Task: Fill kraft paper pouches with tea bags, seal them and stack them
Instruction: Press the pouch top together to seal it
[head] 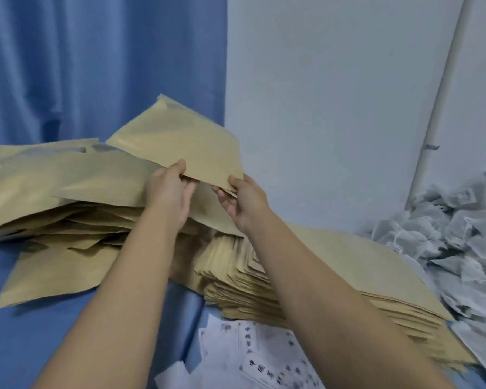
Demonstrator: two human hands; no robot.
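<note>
A kraft paper pouch point(177, 141) is held up above the table, tilted, its near edge toward me. My left hand point(169, 189) pinches that edge at its left end, thumb on top. My right hand point(242, 200) pinches the same edge at its right end. Below and to the left lies a loose heap of filled pouches point(62, 192). Under my right forearm sits a thick flat stack of empty pouches point(348, 276). A mound of white mesh tea bags point(460, 234) fills the right side.
The table has a blue cloth point(54, 332). Printed white paper sheets point(264, 357) lie at the near edge. A blue curtain point(96, 66) hangs at the back left, a white wall point(334, 94) and a white pipe point(443, 88) at the back right.
</note>
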